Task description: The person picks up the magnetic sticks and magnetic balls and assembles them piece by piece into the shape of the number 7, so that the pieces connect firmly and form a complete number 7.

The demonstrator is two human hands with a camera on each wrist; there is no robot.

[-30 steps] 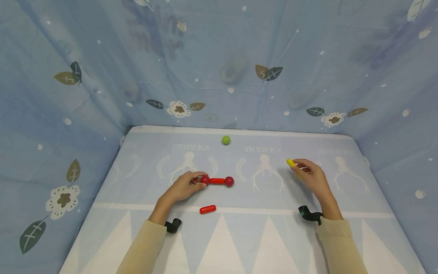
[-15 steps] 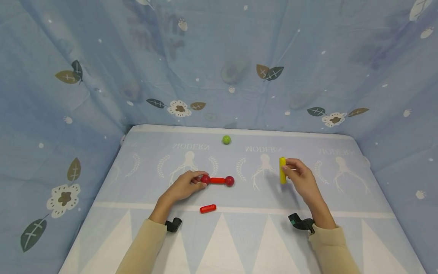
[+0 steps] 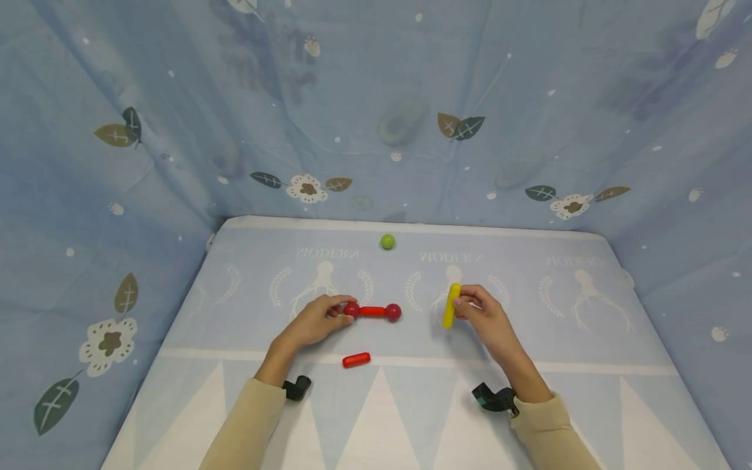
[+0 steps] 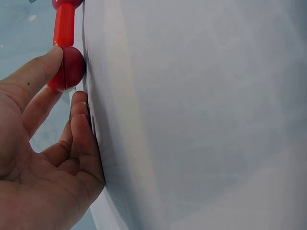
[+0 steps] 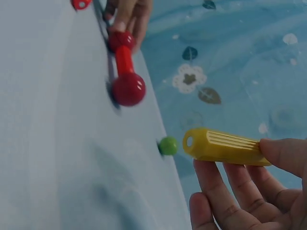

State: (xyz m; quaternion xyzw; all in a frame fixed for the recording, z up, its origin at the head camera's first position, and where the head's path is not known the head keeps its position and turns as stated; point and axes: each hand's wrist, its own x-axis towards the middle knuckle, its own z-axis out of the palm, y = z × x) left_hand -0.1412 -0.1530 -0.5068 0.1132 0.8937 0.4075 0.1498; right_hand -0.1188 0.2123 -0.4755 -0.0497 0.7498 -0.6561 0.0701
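Red ball-and-rod piece (image 3: 373, 312) sits on the table (image 3: 376, 418), left ball (image 3: 351, 310) partly covered by the left hand (image 3: 317, 320), fingers pinching it; far ball (image 3: 393, 313) cropped in left wrist view. Loose red rod (image 3: 356, 360) nearby, green ball (image 3: 387, 241) way back, yellow rod (image 3: 451, 307) pinched by the right hand (image 3: 486, 321), one end hidden.

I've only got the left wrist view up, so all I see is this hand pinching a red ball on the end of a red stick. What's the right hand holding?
Observer: The right hand grips a yellow stick.
Operator: Is it touching anything red?
Observer: No, the head view shows a gap between it and the nearer red ball, the one at the free end.
Operator: Anything loose on the far side, out of my sight?
Observer: Yes, a green ball lies by itself near the far edge of the table.
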